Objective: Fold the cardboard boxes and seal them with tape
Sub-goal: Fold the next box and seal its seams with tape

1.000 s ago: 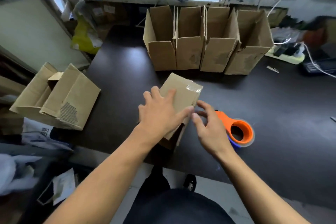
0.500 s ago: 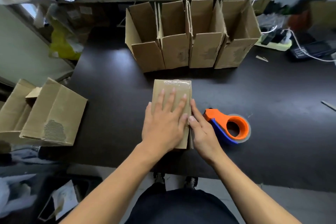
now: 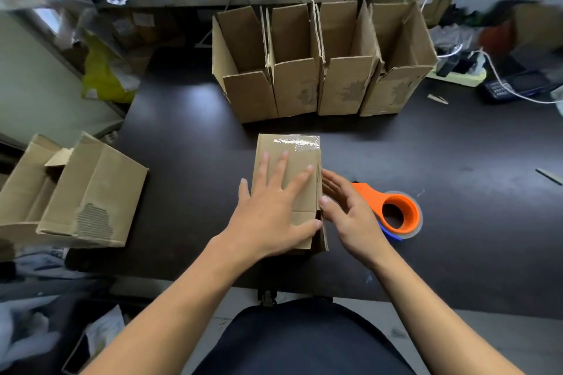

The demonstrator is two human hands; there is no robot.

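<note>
Box [image 3: 289, 161] now lies flat and squared near the worktop's [image 3: 182, 161] front edge, left hand [image 3: 271, 210] fingers spread pressing it, right hand [image 3: 347, 210] fingers straight against its side, tape dispenser [image 3: 393, 213] idle beside; far end taped, so near flaps likely next.

1. A small brown cardboard box [image 3: 289, 189] lies on its side on the dark counter [image 3: 182, 137], with clear tape [image 3: 297, 143] across its far end; its near end looks open, though that part is partly hidden.
2. Four open-topped boxes [image 3: 323, 64] stand upright in a tight row behind it, flaps raised.
3. An orange tape dispenser [image 3: 393, 210] lies just right of the small box, carrying a clear roll.
</note>
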